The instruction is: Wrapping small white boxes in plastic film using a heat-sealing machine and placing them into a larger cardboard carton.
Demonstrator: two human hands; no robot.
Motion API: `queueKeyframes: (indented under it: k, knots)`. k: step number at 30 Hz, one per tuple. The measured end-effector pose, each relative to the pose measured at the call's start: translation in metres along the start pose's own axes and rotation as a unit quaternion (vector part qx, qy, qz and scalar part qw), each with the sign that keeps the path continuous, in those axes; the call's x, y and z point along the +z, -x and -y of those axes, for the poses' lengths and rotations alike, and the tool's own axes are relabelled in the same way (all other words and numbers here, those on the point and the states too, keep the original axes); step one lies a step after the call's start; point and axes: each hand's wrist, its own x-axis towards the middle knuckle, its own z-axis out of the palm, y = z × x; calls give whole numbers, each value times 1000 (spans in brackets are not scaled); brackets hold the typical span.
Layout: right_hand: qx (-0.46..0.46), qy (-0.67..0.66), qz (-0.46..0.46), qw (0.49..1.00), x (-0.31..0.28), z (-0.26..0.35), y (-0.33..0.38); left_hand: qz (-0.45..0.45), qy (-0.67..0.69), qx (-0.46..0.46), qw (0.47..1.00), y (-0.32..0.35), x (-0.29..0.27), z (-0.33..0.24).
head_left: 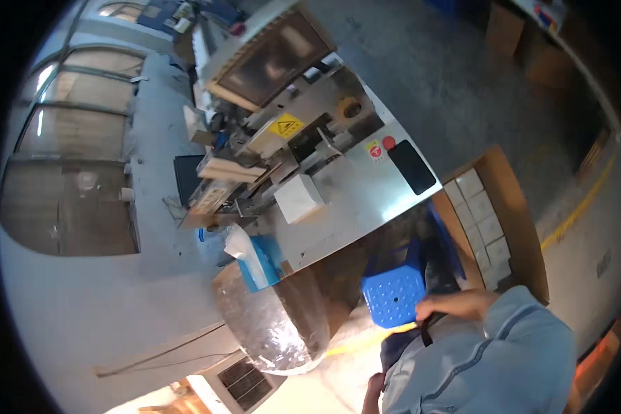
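My right hand [431, 308] is at the front of my waist, its fingers curled in beside a dark strap [426, 332]. In the picture it overlaps the right edge of a blue plastic stool [395, 298]. Whether the fingers hold anything is hidden. At the lower edge, next to my dark trousers, my left hand [375, 383] shows only in part and is blurred, so its fingers cannot be read. In front of me stands a metal-topped machine [352, 186]. A white box [299, 199] and a dark phone-like slab [412, 168] lie on its top.
Right of the machine, an open carton [507, 207] holds several white boxes. A blue tissue box [259, 265] sits at the machine's near left corner, above a large plastic-lined bin [276, 328]. A red button [388, 143] is on the machine's top. A windowed wall [76, 159] stands left.
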Motion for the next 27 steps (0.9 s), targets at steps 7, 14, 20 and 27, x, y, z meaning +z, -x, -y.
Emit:
queueKeyframes:
  k: [7,14,20,27]
  knots:
    - [289,-370,-132,873,-56,-84,100,-153,78,-129,977,-13,-200,-119]
    - [366,-442,-220,788,-126,-109,96,-156,-22,-113,981,-97,-307,-179]
    - [400,-265,-519,708,-98,-231,46,-189,-204,82,957,-255,-319,-184]
    - [473,-254,-626,565,-191,-281,29,-309,34,468,828,-486,-395,-129]
